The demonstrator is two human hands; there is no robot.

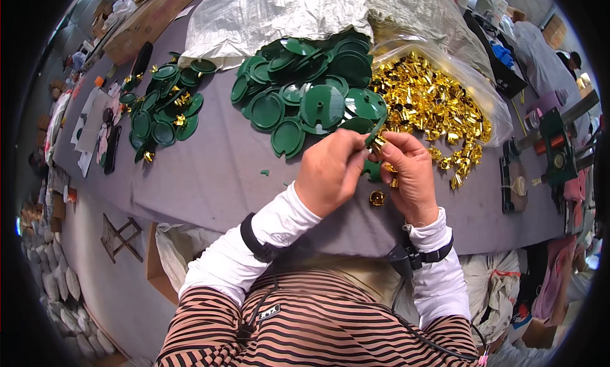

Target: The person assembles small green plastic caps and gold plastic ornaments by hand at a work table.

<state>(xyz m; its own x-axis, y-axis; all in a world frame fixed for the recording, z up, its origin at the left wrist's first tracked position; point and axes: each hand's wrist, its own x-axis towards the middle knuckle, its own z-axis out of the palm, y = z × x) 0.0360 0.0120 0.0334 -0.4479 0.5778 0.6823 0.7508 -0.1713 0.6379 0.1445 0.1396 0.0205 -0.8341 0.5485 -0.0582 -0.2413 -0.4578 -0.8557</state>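
Note:
In front of the piles, my left hand (330,170) is closed in a pinch on a round green plastic disc (379,127), tilted nearly edge-on. My right hand (412,175) meets it from the other side, fingers closed on a shiny gold clip-like piece (379,144) pressed against the disc. More gold shows beneath the right fingers; whether they hold it is hard to make out. A single gold piece (377,197) lies on the cloth between my wrists. Just beyond my hands is a heap of green discs (321,106), and right of it a heap of gold pieces (438,100).
Green discs with gold pieces on them (162,132) are gathered at the left. Silvery woven sacks (273,17) lie behind the heaps. Phone, papers and glasses (108,116) sit near the left edge. A dark green metal device (559,151) stands at the right of the grey cloth (210,183).

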